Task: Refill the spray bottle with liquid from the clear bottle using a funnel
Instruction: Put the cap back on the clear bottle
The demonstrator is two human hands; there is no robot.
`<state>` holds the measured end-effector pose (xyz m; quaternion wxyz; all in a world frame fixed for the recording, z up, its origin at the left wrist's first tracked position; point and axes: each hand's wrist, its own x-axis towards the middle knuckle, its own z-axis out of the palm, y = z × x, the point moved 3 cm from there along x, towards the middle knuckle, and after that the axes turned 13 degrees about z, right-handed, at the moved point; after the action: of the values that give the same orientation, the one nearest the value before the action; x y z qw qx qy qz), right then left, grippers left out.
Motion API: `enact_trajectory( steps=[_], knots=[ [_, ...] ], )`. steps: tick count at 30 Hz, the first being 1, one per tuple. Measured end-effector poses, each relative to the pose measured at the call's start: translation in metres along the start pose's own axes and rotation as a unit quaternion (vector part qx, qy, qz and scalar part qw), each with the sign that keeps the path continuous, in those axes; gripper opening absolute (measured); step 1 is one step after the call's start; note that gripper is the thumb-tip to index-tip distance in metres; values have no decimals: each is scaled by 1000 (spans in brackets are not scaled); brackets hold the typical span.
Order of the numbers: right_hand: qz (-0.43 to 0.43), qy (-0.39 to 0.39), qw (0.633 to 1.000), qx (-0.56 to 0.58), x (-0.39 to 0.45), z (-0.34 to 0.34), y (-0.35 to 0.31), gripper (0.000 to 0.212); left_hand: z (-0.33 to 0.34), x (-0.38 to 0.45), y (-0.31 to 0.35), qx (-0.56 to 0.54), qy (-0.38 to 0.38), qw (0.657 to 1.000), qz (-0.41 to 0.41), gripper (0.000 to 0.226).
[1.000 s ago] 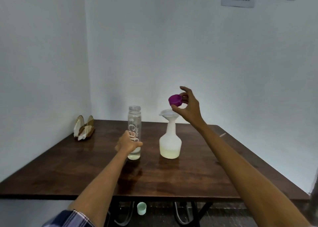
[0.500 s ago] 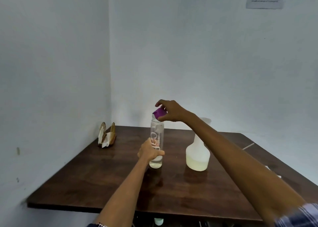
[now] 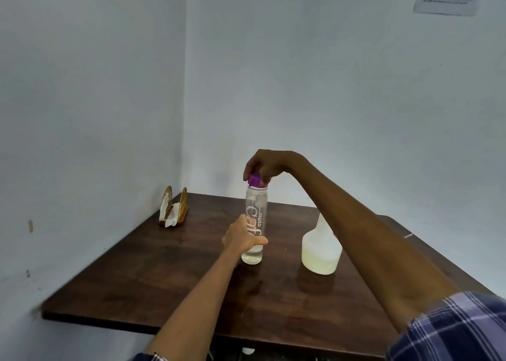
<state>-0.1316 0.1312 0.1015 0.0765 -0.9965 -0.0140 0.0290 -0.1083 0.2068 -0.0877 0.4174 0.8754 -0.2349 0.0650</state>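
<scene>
Now L hand (image 3: 241,237) round clear bottle (image 3: 255,218) body, R hand (image 3: 269,165) fingers gripping its purple cap (image 3: 256,180).

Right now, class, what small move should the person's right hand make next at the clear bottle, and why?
Probably twist the purple cap tight. The right hand grips it on the neck of the clear bottle, which the left hand steadies upright on the table; little liquid remains inside.
</scene>
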Motion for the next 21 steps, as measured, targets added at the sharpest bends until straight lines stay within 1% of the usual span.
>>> enact_trajectory(
  steps=[2,3,5,8,9,12,14,16,17,18,21],
  knots=[
    [5,11,1000,13,-5,0,5,46,-4,5,2,-54,-45,997,9,77],
    [5,17,1000,24,-7,2,7,47,-9,7,5,-90,-52,995,10,78],
    [-2,30,999,44,-11,7,8,49,-23,13,17,-137,-14,990,29,82],
    [-18,51,997,51,-9,15,13,46,-40,20,39,-141,66,985,73,69],
    [-22,47,997,59,-8,16,15,46,-43,21,42,-136,77,985,78,65],
    [-17,-16,994,108,-12,12,20,53,-41,23,41,-131,79,985,74,62],
    [36,4,996,84,-11,9,23,58,-40,25,38,-128,75,986,77,62],
    [111,33,993,14,-8,8,25,67,-40,26,39,-122,72,987,80,62],
    [131,35,991,-2,-6,8,26,66,-41,26,40,-117,71,987,80,62],
    [135,33,990,-4,-5,7,26,61,-41,27,41,-112,69,988,80,63],
    [110,16,994,3,-4,-1,20,38,-43,26,41,-110,65,989,81,65]
  ],
)
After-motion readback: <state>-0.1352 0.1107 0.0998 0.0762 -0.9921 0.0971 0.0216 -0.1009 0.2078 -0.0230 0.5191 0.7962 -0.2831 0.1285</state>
